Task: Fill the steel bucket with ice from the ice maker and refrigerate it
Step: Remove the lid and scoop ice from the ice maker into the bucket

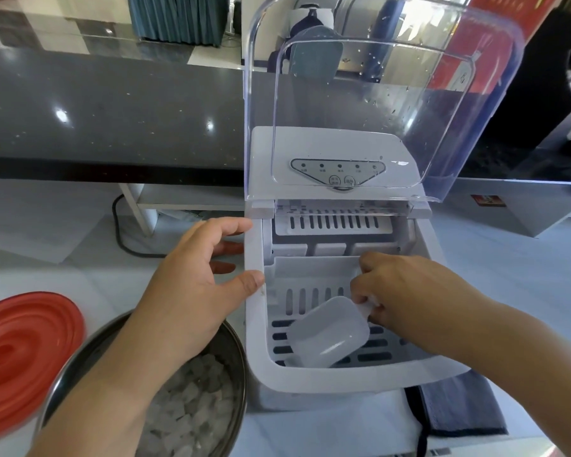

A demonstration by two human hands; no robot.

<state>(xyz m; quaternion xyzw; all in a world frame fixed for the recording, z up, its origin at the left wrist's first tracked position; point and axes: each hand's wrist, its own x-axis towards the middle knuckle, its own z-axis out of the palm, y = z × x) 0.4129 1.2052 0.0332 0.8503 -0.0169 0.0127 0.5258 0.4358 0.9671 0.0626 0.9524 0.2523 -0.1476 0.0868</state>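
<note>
The white ice maker (254,324) stands in front of me with its clear lid (376,94) raised. Its slotted basket (310,282) holds no ice that I can see. My right hand (409,291) reaches into the basket and pinches the handle of a translucent plastic scoop (328,331), which lies on the basket floor. My left hand (192,285) rests on the machine's left wall, thumb on the rim and fingers spread. The steel bucket (238,361) sits at the lower left, partly under my left forearm, with ice cubes (192,400) in it.
A red ribbed lid (23,357) lies on the white counter left of the bucket. A folded grey cloth (459,407) sits right of the ice maker. A black cable (119,225) runs behind. A dark stone countertop (112,110) spans the back.
</note>
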